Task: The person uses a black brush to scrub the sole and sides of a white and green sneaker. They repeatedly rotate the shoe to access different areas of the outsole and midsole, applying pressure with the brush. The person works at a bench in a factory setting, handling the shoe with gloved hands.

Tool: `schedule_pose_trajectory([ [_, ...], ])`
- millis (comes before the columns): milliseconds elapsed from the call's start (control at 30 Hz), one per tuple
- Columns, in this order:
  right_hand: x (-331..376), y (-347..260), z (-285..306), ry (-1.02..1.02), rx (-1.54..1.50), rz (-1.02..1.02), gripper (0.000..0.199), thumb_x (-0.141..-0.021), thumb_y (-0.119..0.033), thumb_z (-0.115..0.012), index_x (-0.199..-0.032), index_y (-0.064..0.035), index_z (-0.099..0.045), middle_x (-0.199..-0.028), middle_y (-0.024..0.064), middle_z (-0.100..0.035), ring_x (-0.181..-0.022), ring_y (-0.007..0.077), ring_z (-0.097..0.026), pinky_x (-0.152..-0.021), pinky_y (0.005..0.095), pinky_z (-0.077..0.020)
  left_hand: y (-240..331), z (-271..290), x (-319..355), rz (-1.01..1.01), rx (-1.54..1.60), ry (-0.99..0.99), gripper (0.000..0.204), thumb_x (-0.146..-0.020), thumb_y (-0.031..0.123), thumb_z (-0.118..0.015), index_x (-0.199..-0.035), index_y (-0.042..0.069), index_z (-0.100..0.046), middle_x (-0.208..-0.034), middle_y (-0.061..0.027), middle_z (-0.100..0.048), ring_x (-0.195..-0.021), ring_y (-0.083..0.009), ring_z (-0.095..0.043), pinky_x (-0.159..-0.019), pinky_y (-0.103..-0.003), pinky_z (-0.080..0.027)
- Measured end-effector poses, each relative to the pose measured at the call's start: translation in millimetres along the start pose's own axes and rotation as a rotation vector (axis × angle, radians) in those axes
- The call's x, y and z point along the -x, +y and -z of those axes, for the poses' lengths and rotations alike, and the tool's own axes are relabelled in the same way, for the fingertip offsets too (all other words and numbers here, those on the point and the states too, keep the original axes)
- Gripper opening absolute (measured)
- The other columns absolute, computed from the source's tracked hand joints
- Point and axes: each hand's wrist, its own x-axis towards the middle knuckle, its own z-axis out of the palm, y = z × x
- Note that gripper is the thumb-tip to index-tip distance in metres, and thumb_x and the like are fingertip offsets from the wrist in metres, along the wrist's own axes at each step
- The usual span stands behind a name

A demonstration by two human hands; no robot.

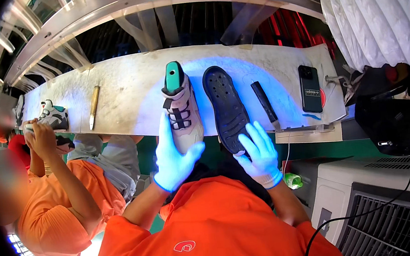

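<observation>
**Pale sneaker (184,105) and black sole (226,103) lie side by side, not joined**

The sneaker is in front of the person, at the near edge of the bench (131,91), toe toward the body. Its top looks put together, with dark straps across it. A teal block (173,77) fills the heel end. The sole is just to the right, with round holes near its far end. The two do not touch. The sneaker's underside is hidden, so nobody can tell what is done there.

The left hand (172,156), in a glove, has a wide grip: fingers along the sneaker's side, thumb near the toe. The gloved right hand (259,155) has spread fingers at the sole's near end. How tightly either one holds on, one cannot tell.

White letters and a small sign mark the black phone (309,84) on the right. The orange shirt (214,217) has a little round badge. No writing shows clearly on the sneaker or sole.
</observation>
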Motion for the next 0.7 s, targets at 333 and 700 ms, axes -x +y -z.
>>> schedule_pose_trajectory([
  [333, -11, 19, -25, 0.265, -0.089, -0.045, 0.042, -0.076, 0.004, -0.083, -0.117, -0.0050, -0.079, -0.131, 0.0185, -0.078, -0.123, 0.0426, -0.074, -0.105, 0.0488, -0.0605, -21, 19, -42, -0.941, -0.550, 0.015, 0.044, -0.078, 0.003, -0.084, -0.122, 0.004, -0.080, -0.133, -0.0229, -0.077, -0.127, -0.0471, -0.074, -0.110, -0.058, -0.059],
  [700, -76, -63, 85, 0.153, -0.842, -0.350, 0.042, -0.097, -0.010, -0.086, -0.135, 0.0046, -0.074, -0.123, 0.0147, -0.080, -0.111, 0.0238, -0.078, -0.099, 0.0374, -0.0619, 130, 14, -71, -0.400, -0.045, -0.163, 0.060, -0.084, 0.017, -0.098, -0.136, 0.002, -0.074, -0.129, -0.0181, -0.079, -0.118, -0.0254, -0.079, -0.103, -0.039, -0.062],
])
